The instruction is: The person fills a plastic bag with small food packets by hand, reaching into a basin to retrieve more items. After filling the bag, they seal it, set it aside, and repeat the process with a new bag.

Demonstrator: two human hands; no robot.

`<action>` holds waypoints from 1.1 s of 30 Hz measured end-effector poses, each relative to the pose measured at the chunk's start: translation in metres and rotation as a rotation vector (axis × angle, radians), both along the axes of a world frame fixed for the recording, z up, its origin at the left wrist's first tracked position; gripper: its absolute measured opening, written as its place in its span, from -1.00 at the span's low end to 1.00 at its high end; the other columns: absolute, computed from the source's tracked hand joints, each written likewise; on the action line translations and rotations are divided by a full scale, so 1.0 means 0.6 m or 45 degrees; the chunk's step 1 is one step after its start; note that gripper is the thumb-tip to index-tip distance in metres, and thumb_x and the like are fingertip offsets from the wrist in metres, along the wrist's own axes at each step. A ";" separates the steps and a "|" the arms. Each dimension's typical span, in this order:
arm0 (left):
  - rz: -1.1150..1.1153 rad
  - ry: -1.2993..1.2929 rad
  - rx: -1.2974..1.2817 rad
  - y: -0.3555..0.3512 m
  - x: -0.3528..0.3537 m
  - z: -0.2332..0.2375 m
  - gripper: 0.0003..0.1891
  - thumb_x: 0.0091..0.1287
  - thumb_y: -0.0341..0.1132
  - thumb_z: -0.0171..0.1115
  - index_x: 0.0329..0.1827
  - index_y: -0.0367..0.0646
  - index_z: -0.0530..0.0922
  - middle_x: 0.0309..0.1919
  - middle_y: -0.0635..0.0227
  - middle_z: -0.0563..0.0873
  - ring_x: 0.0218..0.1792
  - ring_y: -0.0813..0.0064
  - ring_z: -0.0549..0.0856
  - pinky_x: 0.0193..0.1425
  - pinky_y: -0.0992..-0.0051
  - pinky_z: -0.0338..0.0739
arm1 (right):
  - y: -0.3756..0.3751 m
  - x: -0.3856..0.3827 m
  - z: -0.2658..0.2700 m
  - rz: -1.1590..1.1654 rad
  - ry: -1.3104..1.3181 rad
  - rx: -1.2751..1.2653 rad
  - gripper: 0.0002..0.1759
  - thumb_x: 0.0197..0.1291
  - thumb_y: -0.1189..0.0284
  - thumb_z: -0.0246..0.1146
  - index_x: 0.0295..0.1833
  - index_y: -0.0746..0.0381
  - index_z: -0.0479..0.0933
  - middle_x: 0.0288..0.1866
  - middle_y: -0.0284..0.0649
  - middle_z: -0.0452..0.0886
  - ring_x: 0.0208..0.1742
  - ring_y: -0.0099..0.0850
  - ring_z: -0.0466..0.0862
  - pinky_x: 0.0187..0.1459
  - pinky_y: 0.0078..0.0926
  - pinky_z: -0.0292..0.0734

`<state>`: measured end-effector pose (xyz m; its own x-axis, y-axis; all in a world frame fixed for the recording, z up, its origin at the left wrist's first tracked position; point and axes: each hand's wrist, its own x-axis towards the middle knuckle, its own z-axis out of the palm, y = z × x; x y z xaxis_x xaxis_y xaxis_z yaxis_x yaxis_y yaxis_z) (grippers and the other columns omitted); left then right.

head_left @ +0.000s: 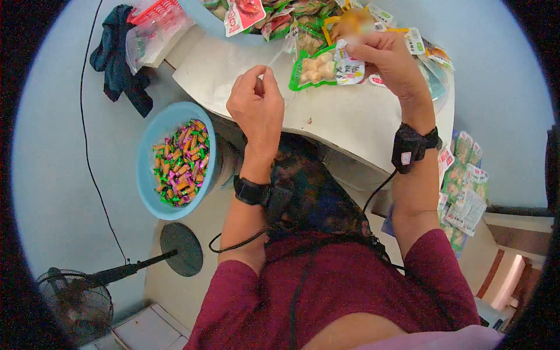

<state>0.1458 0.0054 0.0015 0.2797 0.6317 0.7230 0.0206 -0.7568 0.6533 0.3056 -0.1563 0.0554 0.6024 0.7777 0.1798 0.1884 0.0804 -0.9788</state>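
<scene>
My right hand (388,61) pinches a green-edged snack packet (319,69) by its white printed end, above the white table (326,114). Pale, chunky pieces show through the packet's clear window. My left hand (256,108) is closed, with its fingertips pressed together, to the left of the packet. A thin, pale streak rises from those fingertips towards the pile; whether they hold it I cannot make out. Just beyond both hands lies a pile of mixed snack packets (309,38), some of them in a blue basin (245,38).
A blue tub (146,175) of small wrapped sweets (182,163) stands left of the table. Further left are a dark cloth (119,61), a clear plastic bag (153,41) and a standing fan (76,303). More packets (466,201) are stacked at the right. Cables hang from both wrist bands.
</scene>
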 end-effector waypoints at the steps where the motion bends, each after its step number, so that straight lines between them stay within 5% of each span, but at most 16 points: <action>1: 0.001 -0.007 -0.014 -0.002 0.001 0.002 -0.94 0.14 -0.48 0.31 -0.33 -0.23 0.65 -0.63 0.34 0.50 -0.65 0.50 0.45 -0.53 0.44 0.32 | 0.004 -0.005 -0.001 0.013 0.008 -0.007 -0.69 0.19 0.31 0.33 -0.13 0.37 0.66 -0.36 -0.21 0.72 -0.47 -0.52 0.70 -0.45 -0.60 0.67; 19: 0.003 0.075 -0.154 -0.001 0.001 0.001 -0.88 0.19 -0.40 0.34 -0.26 -0.24 0.70 -0.53 0.31 0.68 -0.56 0.60 0.58 -0.42 0.54 0.49 | 0.043 -0.037 -0.021 0.239 0.080 0.011 -0.73 0.21 0.34 0.32 -0.10 0.33 0.65 -0.35 -0.31 0.70 -0.39 -0.61 0.68 -0.31 -0.64 0.66; 22: -0.036 0.062 -0.163 -0.010 0.003 0.004 -0.88 0.19 -0.40 0.33 -0.26 -0.23 0.70 -0.52 0.31 0.68 -0.56 0.58 0.59 -0.41 0.54 0.49 | 0.061 -0.058 -0.031 0.314 0.091 -0.027 -0.77 0.21 0.40 0.31 -0.07 0.30 0.64 -0.34 -0.40 0.68 -0.38 -0.70 0.60 -0.33 -0.72 0.52; 33: -0.179 0.065 -0.068 -0.026 0.016 -0.019 -0.91 0.15 -0.45 0.32 -0.30 -0.23 0.68 -0.44 0.25 0.69 -0.45 0.41 0.67 -0.32 0.49 0.54 | 0.126 -0.126 -0.119 0.225 0.210 0.039 -0.78 0.13 0.54 0.26 -0.09 0.36 0.59 -0.12 -0.27 0.68 -0.10 -0.50 0.61 -0.05 -0.52 0.53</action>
<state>0.1554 -0.0100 -0.0101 0.4032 0.6208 0.6723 -0.0490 -0.7190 0.6933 0.2300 -0.0806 -0.0160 0.4807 0.8692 0.1154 0.0065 0.1281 -0.9917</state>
